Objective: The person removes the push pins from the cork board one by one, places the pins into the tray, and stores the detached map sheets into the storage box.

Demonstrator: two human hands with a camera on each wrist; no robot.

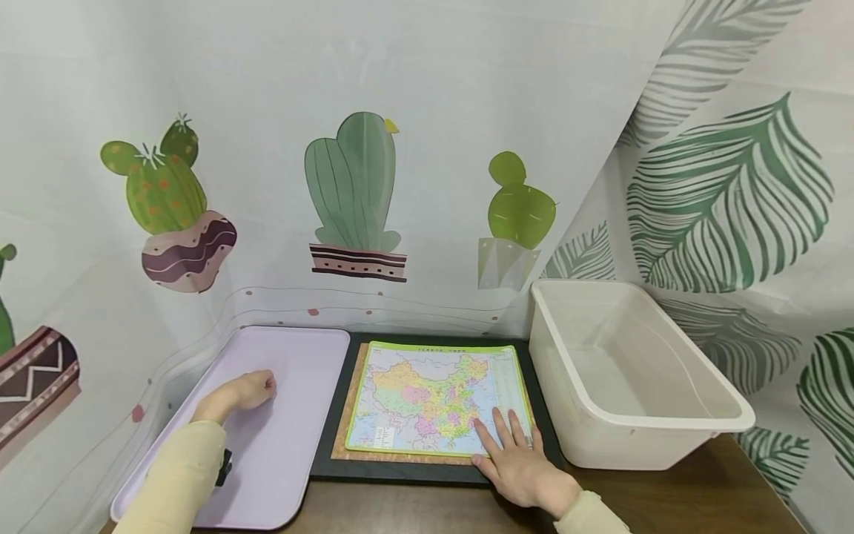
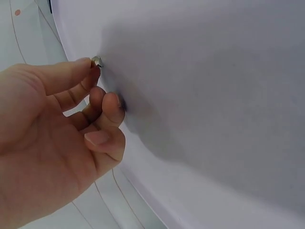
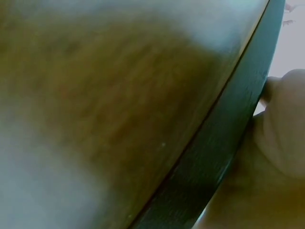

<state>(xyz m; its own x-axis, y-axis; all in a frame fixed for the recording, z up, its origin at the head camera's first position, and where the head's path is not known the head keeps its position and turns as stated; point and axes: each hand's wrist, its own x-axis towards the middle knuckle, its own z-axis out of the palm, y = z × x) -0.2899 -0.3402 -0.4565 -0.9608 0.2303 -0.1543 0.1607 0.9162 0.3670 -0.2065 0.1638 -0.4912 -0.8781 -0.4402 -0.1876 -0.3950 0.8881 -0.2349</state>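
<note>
Over the lilac tray (image 1: 293,415), my left hand (image 1: 250,389) pinches a small shiny metal piece (image 2: 97,61) between thumb and index finger. The other fingers of that hand curl loosely, and the hand casts a shadow on the tray. My right hand (image 1: 523,463) lies with fingers spread on the lower right corner of a colourful map (image 1: 434,400) of China. The map lies on a cork board (image 1: 353,415) with a black frame (image 1: 400,471). In the right wrist view, part of the right hand (image 3: 286,129) shows beside the frame's dark edge.
A deep cream-white plastic bin (image 1: 640,445) stands right of the board. Brown wooden tabletop (image 1: 373,508) shows along the front. Behind everything hangs a white curtain (image 1: 440,89) printed with cacti and leaves.
</note>
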